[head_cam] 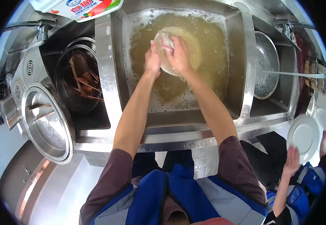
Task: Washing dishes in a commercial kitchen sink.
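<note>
Murky, sudsy water (163, 90) stands in the middle stainless steel sink basin (237, 56). Over it, my left hand (153, 60) holds the left rim of a round pale plate (170, 66), which is tilted at the water's surface. My right hand (180, 54) presses a wet white cloth with pinkish-red marks (167, 40) on the plate's face. The exact grip of the fingers under the rim is hidden. Another pale round shape shows just to the right of the plate, blurred by the water.
Left basin: dark metal pots (60, 81) with brown sticks. Beside it, a steel pot (25, 112) and detergent jug (95, 9). Right basin: a metal bowl (267, 64) under running water (295, 73). Metal faucets (42, 31) reach in. At right, a co-worker's hand (292, 161) touches a white plate (303, 137).
</note>
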Demonstrator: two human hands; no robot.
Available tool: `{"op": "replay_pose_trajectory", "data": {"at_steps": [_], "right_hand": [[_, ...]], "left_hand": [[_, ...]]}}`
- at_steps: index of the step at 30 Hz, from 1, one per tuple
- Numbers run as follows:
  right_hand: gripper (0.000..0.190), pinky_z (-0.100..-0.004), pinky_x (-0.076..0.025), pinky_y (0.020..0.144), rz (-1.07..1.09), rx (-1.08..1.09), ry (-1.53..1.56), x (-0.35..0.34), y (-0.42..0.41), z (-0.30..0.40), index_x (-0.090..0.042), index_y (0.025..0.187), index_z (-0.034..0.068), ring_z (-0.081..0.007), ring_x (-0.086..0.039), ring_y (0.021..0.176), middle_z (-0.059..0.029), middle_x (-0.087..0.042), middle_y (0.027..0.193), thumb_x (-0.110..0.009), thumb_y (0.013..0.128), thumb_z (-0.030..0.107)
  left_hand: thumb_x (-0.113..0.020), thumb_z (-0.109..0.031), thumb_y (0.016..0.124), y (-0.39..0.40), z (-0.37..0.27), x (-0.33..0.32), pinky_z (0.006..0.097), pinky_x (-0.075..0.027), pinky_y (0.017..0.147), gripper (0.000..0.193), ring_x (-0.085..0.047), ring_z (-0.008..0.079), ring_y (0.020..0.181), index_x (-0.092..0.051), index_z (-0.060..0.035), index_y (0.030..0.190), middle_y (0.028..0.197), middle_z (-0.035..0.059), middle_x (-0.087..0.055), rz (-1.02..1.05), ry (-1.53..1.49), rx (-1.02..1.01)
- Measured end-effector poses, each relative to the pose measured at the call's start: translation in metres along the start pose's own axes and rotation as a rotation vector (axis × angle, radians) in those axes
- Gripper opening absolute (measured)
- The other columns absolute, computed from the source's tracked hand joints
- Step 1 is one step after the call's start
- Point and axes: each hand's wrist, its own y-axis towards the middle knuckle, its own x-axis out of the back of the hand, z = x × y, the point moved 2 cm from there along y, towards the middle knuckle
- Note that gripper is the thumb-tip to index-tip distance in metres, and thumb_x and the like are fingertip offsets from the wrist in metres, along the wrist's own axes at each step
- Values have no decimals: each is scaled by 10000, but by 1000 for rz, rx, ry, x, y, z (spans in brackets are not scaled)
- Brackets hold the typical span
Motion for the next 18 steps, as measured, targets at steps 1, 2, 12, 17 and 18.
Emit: {"op": "replay_pose_trajectory", "data": {"at_steps": [1, 2, 12, 17, 18], "right_hand": [[447, -419, -466, 801, -43, 61, 24, 3, -5, 0, -493, 1100, 22, -347, -564, 967, -169, -565, 1076, -689, 735, 191], [433, -416, -468, 799, 87, 178, 84, 7, -12, -1, -496, 1101, 48, -348, -560, 965, -146, -556, 1092, -683, 732, 176], [460, -429, -452, 858, 31, -82, -68, 11, 8, -25, -503, 1114, 85, -363, -534, 986, -139, -543, 1078, -680, 693, 148], [495, -465, -429, 898, 111, 167, 131, 8, -19, 0, -496, 1151, 82, -343, -515, 1035, -124, -525, 1140, -690, 702, 163], [479, -444, -452, 861, 130, 335, 111, 21, -31, 1, -503, 1122, 89, -353, -529, 1017, -135, -535, 1122, -698, 688, 140]], "left_hand": [[-363, -470, 966, -2, 0, 2, 334, -454, 842, 577, -557, 180, 928, -555, 57, 1102, 981, 107, -613, -14, -54, 43], [-365, -466, 966, -4, 1, 4, 339, -455, 844, 580, -555, 183, 935, -541, 65, 1119, 999, 115, -608, -66, -18, 113], [-396, -466, 957, -6, 1, -5, 293, -459, 811, 554, -564, 151, 934, -587, 42, 1070, 1020, 100, -616, -22, 240, 52], [-358, -470, 964, -6, 4, -7, 327, -477, 826, 544, -568, 172, 966, -555, 8, 1130, 1054, 109, -601, -28, -113, 138], [-372, -485, 955, -8, 4, -6, 338, -485, 822, 581, -583, 187, 950, -543, 41, 1131, 1063, 123, -599, -92, -118, 209]]}}
